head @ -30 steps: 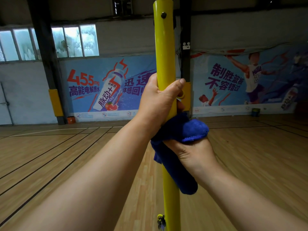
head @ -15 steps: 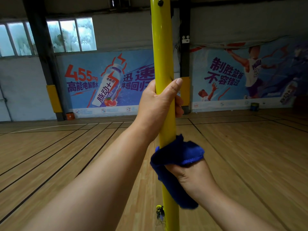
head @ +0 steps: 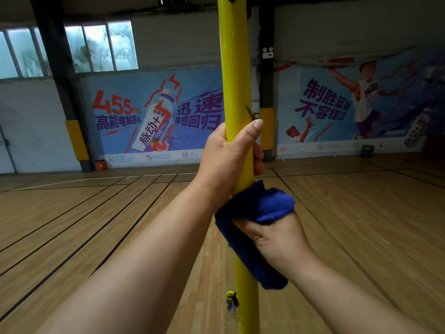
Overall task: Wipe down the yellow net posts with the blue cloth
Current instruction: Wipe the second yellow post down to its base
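A yellow net post (head: 234, 68) stands upright right in front of me and runs from the top edge to the bottom edge. My left hand (head: 231, 160) is wrapped around it at mid height, thumb pointing up along the tube. Just below, my right hand (head: 277, 237) presses a folded blue cloth (head: 260, 208) around the post, with one end of the cloth hanging down behind my wrist. A small hook with cord (head: 231, 303) sticks out of the post low down.
A wooden court floor (head: 96, 225) with dark lines spreads out on all sides. The far wall carries blue banners (head: 154, 116) and black pillars with yellow padding (head: 77, 141). A small orange bucket (head: 100, 165) sits at a pillar's foot.
My right hand slid the blue cloth down the post, away from my left hand, then back up a little. My left hand kept its grip on the post.
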